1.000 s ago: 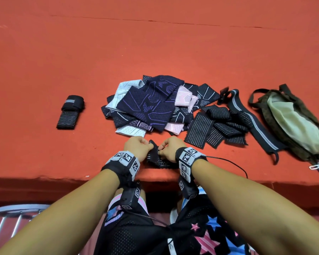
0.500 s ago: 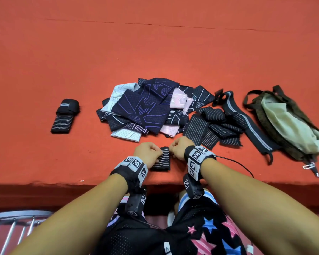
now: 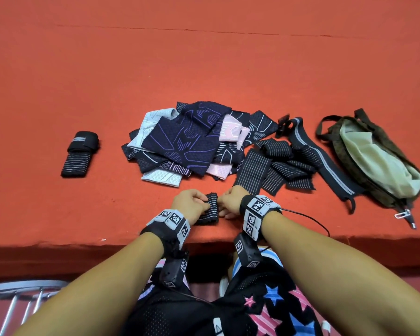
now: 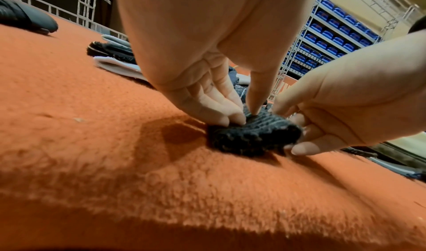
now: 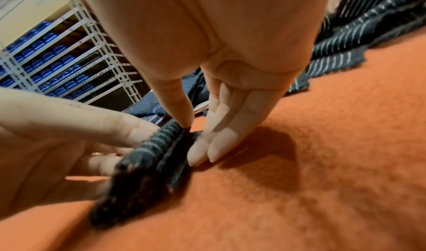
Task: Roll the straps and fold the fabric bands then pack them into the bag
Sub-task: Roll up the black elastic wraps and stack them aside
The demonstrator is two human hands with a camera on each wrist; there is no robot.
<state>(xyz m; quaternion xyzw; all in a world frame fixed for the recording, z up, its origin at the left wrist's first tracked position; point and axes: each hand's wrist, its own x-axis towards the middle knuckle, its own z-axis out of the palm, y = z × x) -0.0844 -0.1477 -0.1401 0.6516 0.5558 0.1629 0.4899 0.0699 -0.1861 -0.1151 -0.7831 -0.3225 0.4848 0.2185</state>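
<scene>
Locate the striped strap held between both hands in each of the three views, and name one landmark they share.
Head: strap low centre, on the red cloth near its front edge, between the left hand and right hand.
Left wrist: strap right of centre, under the fingertips.
Right wrist: strap lower left of centre, tilted on edge.
Shared landmark: the red cloth; both hands also show in every view.

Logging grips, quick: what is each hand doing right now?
Left hand: pinches the strap on the table.
Right hand: pinches the same strap from the other side.
</scene>
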